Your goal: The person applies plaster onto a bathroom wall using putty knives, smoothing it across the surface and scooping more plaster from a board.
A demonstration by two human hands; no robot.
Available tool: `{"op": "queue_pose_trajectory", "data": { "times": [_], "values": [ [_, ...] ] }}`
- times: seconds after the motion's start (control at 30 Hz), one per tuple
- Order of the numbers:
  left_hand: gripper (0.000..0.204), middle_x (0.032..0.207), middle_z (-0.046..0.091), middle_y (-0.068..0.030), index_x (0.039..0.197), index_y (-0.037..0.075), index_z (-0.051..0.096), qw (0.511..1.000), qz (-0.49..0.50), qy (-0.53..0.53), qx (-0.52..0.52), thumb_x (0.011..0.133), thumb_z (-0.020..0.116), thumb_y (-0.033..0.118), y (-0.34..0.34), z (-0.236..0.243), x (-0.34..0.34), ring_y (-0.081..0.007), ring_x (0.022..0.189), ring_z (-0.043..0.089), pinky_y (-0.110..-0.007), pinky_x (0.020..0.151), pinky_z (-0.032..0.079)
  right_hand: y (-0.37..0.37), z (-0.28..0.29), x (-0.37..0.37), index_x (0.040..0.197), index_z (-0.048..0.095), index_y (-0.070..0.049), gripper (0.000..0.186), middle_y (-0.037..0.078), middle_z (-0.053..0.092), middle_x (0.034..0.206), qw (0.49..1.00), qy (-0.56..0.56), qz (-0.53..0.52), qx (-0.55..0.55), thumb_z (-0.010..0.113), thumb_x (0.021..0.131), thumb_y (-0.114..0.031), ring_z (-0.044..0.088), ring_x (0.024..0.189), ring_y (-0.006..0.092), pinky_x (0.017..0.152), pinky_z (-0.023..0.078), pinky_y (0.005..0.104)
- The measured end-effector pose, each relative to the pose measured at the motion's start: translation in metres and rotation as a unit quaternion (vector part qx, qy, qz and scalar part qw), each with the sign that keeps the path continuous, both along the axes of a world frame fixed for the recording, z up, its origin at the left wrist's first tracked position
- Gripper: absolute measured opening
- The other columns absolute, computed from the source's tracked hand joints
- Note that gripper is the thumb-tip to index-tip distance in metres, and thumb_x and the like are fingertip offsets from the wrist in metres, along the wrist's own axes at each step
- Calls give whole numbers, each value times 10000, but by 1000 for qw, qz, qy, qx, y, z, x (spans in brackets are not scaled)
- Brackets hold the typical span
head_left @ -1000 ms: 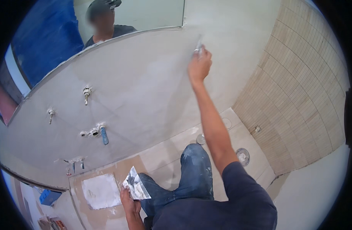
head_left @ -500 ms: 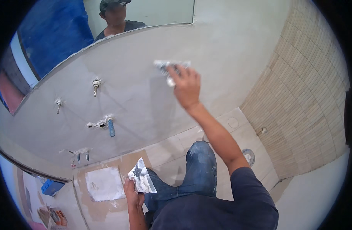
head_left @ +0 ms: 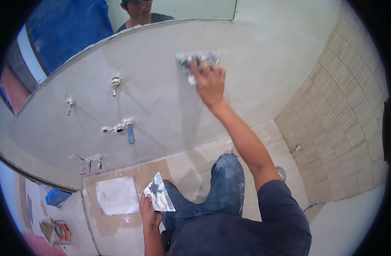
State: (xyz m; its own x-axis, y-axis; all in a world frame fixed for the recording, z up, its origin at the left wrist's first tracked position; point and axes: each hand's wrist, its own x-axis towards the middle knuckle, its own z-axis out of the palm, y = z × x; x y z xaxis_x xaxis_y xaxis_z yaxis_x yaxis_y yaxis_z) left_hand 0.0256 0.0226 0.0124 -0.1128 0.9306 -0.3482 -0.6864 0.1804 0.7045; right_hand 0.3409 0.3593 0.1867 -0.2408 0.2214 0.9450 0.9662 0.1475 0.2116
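Observation:
My right hand reaches up and grips a wide putty knife, its metal blade laid against the pale plastered wall. The fingers spread over the back of that blade. Low on the left, my left hand holds a second putty knife, a shiny triangular blade with white filler on it. This blade is above my left thigh, tilted toward me. The lower part of its grip is hidden in the hand.
Bare pipe stubs and valves jut from the wall at left, under a mirror. Narrow tan tiles cover the right wall. A white-smeared sheet lies on the floor at left, near a blue box and an opened bag.
My right hand and its putty knife have moved slightly up the wall. The whole view has shifted a little. The left hand keeps its hold.

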Motion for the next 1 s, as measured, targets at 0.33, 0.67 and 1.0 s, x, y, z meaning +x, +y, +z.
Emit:
{"op": "queue_pose_trajectory", "data": {
  "times": [0.33, 0.67, 1.0],
  "values": [
    [348, 1227, 701, -131, 1356, 5, 557, 1000, -3, 9, 14, 1052, 482, 159, -6, 12, 1, -250, 1086, 722, -412, 962, 598, -60, -37, 39, 1382, 682, -210, 536, 35, 658, 1264, 986, 103, -3, -134, 633, 879, -35, 588, 1123, 289, 887, 484, 443],
    [343, 1233, 698, -133, 1366, 6, 545, 1000, -9, 8, 18, 1068, 443, 141, -8, 13, 4, -250, 1090, 724, -397, 942, 606, 3, 32, 0, 1471, 607, -162, 615, 122, 613, 1307, 936, 349, -33, -31, 616, 880, 8, 560, 1131, 396, 961, 484, 508],
    [348, 1245, 696, -131, 1375, 9, 543, 999, -27, 6, 32, 1075, 444, 156, -1, 17, 2, -249, 1107, 717, -411, 963, 596, -54, 5, 1, 1385, 681, -152, 578, 88, 648, 1257, 982, 146, 40, -117, 643, 824, -18, 589, 1178, 320, 941, 495, 453]
  ]
}}
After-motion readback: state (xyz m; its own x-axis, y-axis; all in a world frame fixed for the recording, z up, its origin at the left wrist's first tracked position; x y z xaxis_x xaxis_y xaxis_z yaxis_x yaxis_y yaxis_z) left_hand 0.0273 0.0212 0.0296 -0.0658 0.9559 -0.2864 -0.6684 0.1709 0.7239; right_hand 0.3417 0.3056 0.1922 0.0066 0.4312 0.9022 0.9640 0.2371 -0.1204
